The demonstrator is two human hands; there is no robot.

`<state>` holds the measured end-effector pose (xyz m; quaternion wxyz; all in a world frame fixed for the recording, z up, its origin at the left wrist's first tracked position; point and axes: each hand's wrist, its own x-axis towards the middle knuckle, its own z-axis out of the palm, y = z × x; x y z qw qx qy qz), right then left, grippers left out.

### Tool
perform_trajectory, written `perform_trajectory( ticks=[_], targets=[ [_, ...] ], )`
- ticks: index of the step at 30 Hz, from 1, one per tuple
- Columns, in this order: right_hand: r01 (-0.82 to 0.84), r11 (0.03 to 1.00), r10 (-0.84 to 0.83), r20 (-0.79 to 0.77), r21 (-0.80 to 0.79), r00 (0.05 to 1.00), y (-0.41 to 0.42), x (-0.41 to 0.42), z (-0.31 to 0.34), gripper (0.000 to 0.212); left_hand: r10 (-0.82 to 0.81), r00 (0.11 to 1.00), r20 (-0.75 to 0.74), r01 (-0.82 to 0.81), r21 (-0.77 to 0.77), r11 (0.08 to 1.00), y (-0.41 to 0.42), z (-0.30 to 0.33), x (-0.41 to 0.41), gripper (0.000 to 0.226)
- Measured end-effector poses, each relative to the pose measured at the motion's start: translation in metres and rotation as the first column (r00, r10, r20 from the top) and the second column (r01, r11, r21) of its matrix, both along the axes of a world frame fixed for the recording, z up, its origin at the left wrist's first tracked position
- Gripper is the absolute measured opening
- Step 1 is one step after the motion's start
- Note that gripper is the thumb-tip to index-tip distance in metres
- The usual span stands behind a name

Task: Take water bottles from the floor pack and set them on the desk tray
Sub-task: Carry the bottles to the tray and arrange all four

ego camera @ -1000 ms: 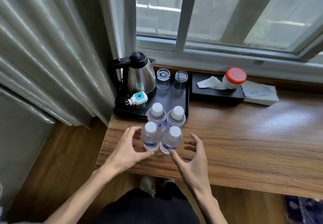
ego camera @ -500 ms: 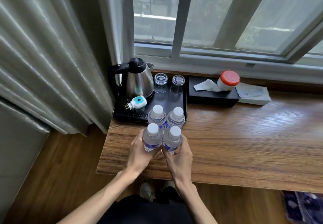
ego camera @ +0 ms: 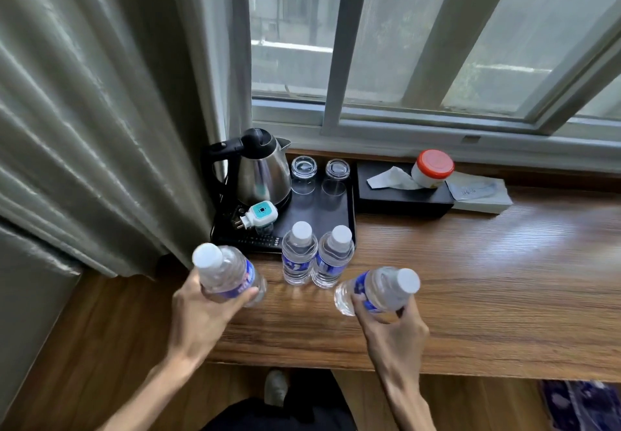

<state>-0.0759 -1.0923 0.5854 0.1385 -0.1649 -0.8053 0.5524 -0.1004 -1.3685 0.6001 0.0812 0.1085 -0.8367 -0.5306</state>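
Note:
My left hand (ego camera: 198, 316) grips a clear water bottle (ego camera: 225, 274) with a white cap and blue label, lifted and tilted left above the desk's left corner. In my right hand (ego camera: 391, 328) a second water bottle (ego camera: 378, 291) leans to the right, off the wood. Two more water bottles (ego camera: 299, 256) (ego camera: 332, 259) stand upright side by side at the front edge of the black tray (ego camera: 349, 209); whether their bases rest on the tray or the desk I cannot tell. The floor pack is out of sight.
On the tray stand a steel kettle (ego camera: 262, 175), a white-teal plug adapter (ego camera: 260, 214) and two upturned glasses (ego camera: 304, 168) (ego camera: 337, 170). A black tissue box (ego camera: 401, 197) carries a red-lidded jar (ego camera: 433, 168). The wooden desk (ego camera: 470, 279) runs right; a curtain (ego camera: 100, 111) hangs left.
Both hands closed on the two front bottles, lifted them off the desk and drew them apart, left and right. The two rear bottles stayed where they were.

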Motion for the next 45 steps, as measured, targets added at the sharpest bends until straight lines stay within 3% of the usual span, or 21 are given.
perform_trajectory(
  ticks=[4,9,19,29,45],
  targets=[
    [-0.012,0.996,0.014,-0.013,0.086,1.000,0.022,-0.034,0.018,0.053,-0.034,0.996,-0.085,0.031,-0.034,0.999,-0.010,0.030,-0.040,0.083],
    [-0.037,0.988,0.035,0.017,0.149,0.999,0.030,-0.094,0.033,0.045,-0.069,0.987,-0.144,0.056,-0.094,0.994,0.003,0.053,-0.096,0.072],
    [-0.216,0.955,0.202,0.090,0.205,0.975,0.008,-0.201,0.010,0.055,-0.227,0.974,-0.024,0.220,-0.165,0.961,0.077,0.024,-0.193,0.062],
    [-0.261,0.954,0.231,0.193,0.149,0.954,-0.009,-0.256,-0.019,0.055,-0.096,0.988,0.117,0.117,-0.193,0.974,0.106,-0.030,-0.232,0.053],
    [-0.267,0.935,0.259,0.065,0.232,0.964,-0.005,-0.265,-0.028,0.061,-0.052,0.998,0.046,0.056,-0.079,0.995,0.123,-0.033,-0.244,0.066]
  ],
)
